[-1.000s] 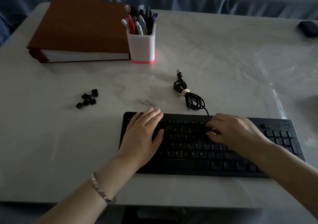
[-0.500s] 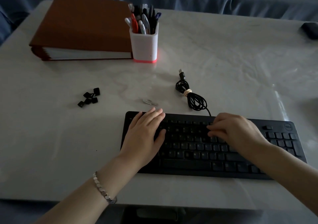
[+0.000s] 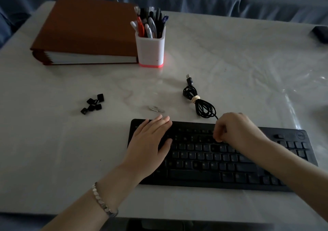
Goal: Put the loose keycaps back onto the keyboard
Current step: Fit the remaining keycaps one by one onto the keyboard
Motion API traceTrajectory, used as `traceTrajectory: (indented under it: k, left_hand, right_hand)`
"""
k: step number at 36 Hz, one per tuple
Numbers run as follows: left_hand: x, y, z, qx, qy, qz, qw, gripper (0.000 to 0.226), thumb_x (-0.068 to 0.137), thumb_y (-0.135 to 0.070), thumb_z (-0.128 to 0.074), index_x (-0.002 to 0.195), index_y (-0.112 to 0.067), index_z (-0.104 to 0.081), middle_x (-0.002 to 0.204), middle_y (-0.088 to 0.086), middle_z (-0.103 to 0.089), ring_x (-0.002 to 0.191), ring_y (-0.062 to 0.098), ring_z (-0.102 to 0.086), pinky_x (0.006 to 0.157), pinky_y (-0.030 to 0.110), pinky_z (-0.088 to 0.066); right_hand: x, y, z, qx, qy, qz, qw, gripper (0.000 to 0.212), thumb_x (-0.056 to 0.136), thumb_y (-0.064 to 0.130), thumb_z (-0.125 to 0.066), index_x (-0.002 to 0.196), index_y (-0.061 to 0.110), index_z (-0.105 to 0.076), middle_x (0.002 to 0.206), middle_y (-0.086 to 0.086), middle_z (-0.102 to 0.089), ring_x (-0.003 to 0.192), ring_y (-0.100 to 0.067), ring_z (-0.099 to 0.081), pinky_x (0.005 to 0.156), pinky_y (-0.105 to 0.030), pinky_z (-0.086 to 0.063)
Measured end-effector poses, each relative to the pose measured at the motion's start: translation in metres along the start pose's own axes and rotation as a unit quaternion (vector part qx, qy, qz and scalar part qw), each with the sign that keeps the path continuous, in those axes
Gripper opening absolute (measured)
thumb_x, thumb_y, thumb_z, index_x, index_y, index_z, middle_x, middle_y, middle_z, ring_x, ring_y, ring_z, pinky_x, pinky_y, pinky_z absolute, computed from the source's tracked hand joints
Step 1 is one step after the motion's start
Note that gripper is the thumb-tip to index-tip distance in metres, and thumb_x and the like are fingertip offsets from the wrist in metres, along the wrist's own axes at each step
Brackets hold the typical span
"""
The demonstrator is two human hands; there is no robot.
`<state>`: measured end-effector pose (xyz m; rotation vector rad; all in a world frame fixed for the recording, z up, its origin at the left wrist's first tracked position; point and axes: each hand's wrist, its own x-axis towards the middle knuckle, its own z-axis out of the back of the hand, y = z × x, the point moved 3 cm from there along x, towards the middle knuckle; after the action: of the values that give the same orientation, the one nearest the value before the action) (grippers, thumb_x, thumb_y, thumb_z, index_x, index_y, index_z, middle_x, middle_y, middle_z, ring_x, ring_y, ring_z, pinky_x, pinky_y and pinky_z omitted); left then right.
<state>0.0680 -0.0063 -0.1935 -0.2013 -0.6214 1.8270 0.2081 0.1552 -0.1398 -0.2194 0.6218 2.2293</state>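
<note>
left hand [image 3: 147, 147] flat on keyboard [image 3: 204, 175] | right hand [image 3: 237, 131] curled – upper rows

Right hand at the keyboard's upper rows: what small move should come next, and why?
Probably press straight down with the right hand: its curled fingertips sit on the upper rows of the keyboard, though whether they hold anything is hidden. The left hand lies flat on the left end.

Open table [image 3: 53, 151] between keyboard [image 3: 204, 159] and keycaps [image 3: 93, 103], coiled cable [image 3: 200, 103] and clip [image 3: 157, 108] behind keyboard
</note>
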Motion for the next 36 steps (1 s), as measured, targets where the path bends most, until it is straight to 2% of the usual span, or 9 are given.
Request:
traceTrajectory:
  k: [3, 5, 7, 10, 14, 17, 21, 27, 36]
  left_hand:
    - [0.0, 0.001, 0.0, -0.009, 0.003, 0.003, 1.0, 0.048, 0.089, -0.036, -0.039, 0.127, -0.014, -0.057, 0.135, -0.002, -0.054, 0.131, 0.005, -0.032, 0.111, 0.018, -0.009]
    - [0.0, 0.001, 0.002, -0.014, -0.001, -0.003, 1.0, 0.048, 0.088, -0.035, -0.04, 0.127, -0.014, -0.058, 0.135, -0.002, -0.055, 0.131, 0.005, -0.032, 0.111, 0.018, -0.01]
    - [0.0, 0.002, 0.003, -0.025, -0.003, -0.006, 1.0, 0.047, 0.087, -0.035, -0.041, 0.125, -0.013, -0.059, 0.134, -0.001, -0.055, 0.131, 0.006, -0.033, 0.11, 0.019, -0.013]
    - [-0.002, 0.006, 0.006, -0.041, -0.006, 0.003, 0.999, 0.05, 0.087, -0.037, -0.039, 0.126, -0.012, -0.058, 0.136, -0.002, -0.053, 0.132, 0.002, -0.03, 0.111, 0.016, -0.013]
    - [-0.007, 0.016, 0.015, -0.021, -0.023, 0.017, 0.999, 0.055, 0.087, -0.041, -0.036, 0.131, -0.013, -0.055, 0.138, -0.002, -0.051, 0.132, -0.002, -0.027, 0.111, 0.011, -0.003]
    - [-0.009, 0.023, 0.019, -0.019, -0.026, 0.026, 0.999, 0.057, 0.087, -0.042, -0.035, 0.132, -0.013, -0.054, 0.138, -0.003, -0.051, 0.131, -0.005, -0.026, 0.111, 0.013, -0.006]
    - [-0.007, 0.024, 0.019, -0.005, -0.029, 0.029, 0.999, 0.053, 0.085, -0.038, -0.038, 0.126, -0.011, -0.058, 0.131, 0.0, -0.058, 0.128, 0.006, -0.039, 0.109, 0.016, -0.012]
    - [-0.007, 0.025, 0.016, -0.014, -0.039, 0.034, 0.999, 0.049, 0.084, -0.035, -0.042, 0.119, -0.008, -0.063, 0.125, 0.002, -0.062, 0.124, 0.007, -0.041, 0.107, 0.022, -0.02]
    - [-0.007, 0.025, 0.014, -0.022, -0.05, 0.026, 0.998, 0.047, 0.084, -0.033, -0.043, 0.118, -0.006, -0.064, 0.125, 0.004, -0.062, 0.123, 0.008, -0.042, 0.107, 0.026, -0.024]
  right_hand:
    - [-0.006, 0.012, -0.003, 0.039, -0.02, 0.041, 0.998, 0.034, 0.078, 0.008, -0.07, 0.059, 0.031, -0.055, 0.073, 0.011, -0.055, 0.067, -0.004, -0.053, 0.06, -0.012, -0.044]
    - [-0.007, 0.015, -0.006, 0.141, -0.01, 0.002, 0.99, 0.019, 0.083, 0.012, -0.066, 0.074, 0.027, -0.058, 0.076, 0.01, -0.055, 0.066, -0.001, -0.05, 0.056, -0.008, -0.04]
    - [-0.009, 0.018, -0.011, 0.318, 0.04, -0.054, 0.946, 0.019, 0.089, 0.0, -0.053, 0.094, 0.017, -0.06, 0.083, 0.004, -0.057, 0.069, -0.005, -0.053, 0.06, -0.011, -0.045]
    - [-0.02, 0.022, -0.019, 0.501, 0.079, -0.064, 0.86, 0.032, 0.09, -0.015, -0.04, 0.093, 0.01, -0.06, 0.086, -0.004, -0.06, 0.074, -0.009, -0.063, 0.069, -0.013, -0.053]
    - [-0.03, 0.024, -0.023, 0.529, 0.034, -0.023, 0.848, 0.022, 0.083, -0.011, -0.057, 0.094, 0.007, -0.064, 0.079, -0.003, -0.072, 0.078, -0.013, -0.071, 0.068, -0.013, -0.052]
    - [-0.035, 0.026, -0.018, 0.564, -0.028, -0.016, 0.825, 0.029, 0.06, 0.002, -0.075, 0.087, 0.011, -0.067, 0.079, -0.007, -0.073, 0.076, -0.02, -0.071, 0.066, -0.017, -0.054]
    - [-0.043, 0.034, -0.011, 0.581, -0.073, 0.015, 0.81, 0.026, 0.049, 0.012, -0.074, 0.075, 0.014, -0.072, 0.076, -0.006, -0.074, 0.074, -0.016, -0.071, 0.067, -0.014, -0.053]
    - [-0.054, 0.046, -0.005, 0.627, -0.061, 0.064, 0.774, 0.03, 0.051, 0.0, -0.07, 0.079, 0.01, -0.073, 0.079, -0.008, -0.074, 0.079, -0.016, -0.071, 0.066, -0.014, -0.052]
    - [-0.058, 0.049, -0.007, 0.664, -0.022, 0.117, 0.738, 0.029, 0.045, 0.018, -0.081, 0.073, 0.02, -0.075, 0.08, -0.006, -0.073, 0.081, -0.023, -0.071, 0.067, -0.021, -0.055]
